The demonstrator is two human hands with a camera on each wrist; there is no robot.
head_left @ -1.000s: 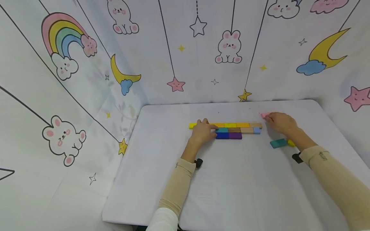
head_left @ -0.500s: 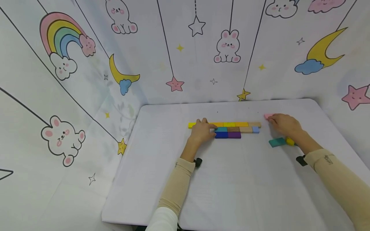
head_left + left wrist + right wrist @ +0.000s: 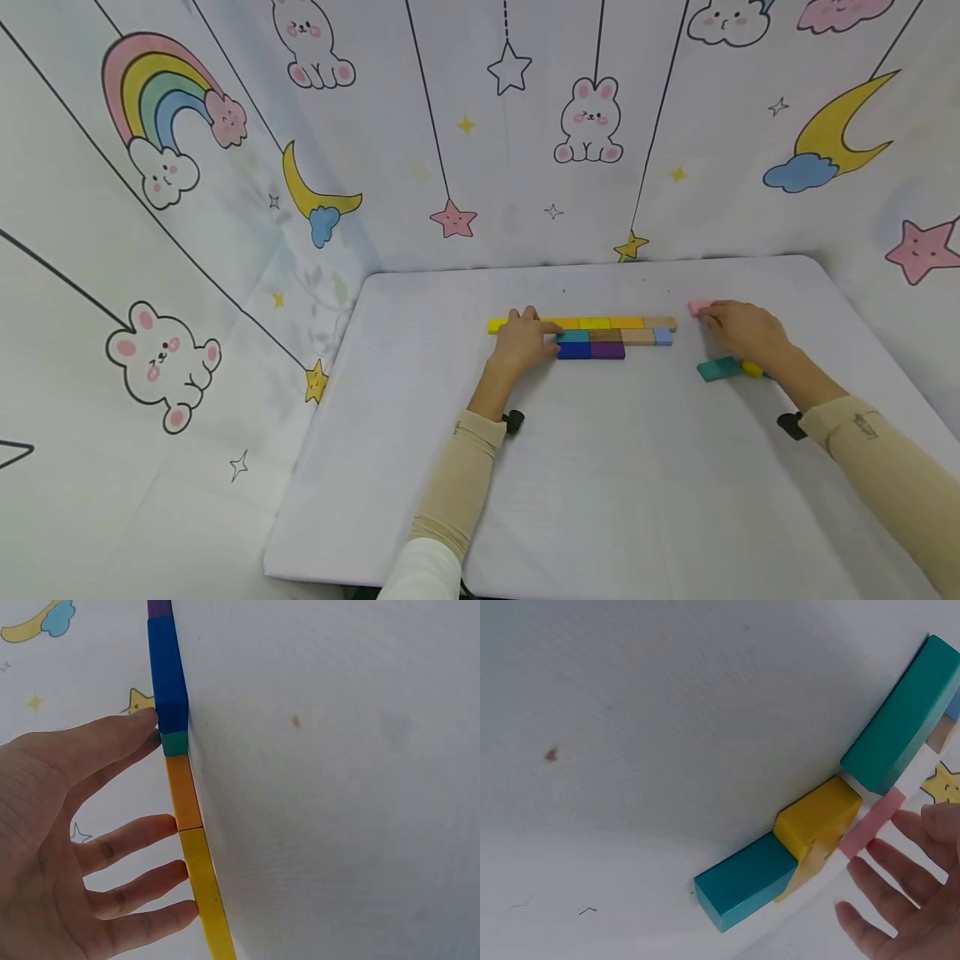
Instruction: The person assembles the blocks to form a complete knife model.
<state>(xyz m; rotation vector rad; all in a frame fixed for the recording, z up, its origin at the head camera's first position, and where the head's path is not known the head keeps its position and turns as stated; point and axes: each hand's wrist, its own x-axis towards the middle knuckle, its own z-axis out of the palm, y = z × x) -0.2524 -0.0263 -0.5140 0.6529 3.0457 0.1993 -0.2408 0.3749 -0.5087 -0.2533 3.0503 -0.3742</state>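
Tabletop covered in white, standing against a cartoon-printed wall. Left hand: fingers spread wide, thumb touching the blue block, other fingertips along the orange block and yellow block. Right hand: fingers parted, fingertips on the pink block, just right of the joined rows; the thumb appears clear of it, though the wrist view is partial. Green block, yellow wedge and teal block lie nearer the person.
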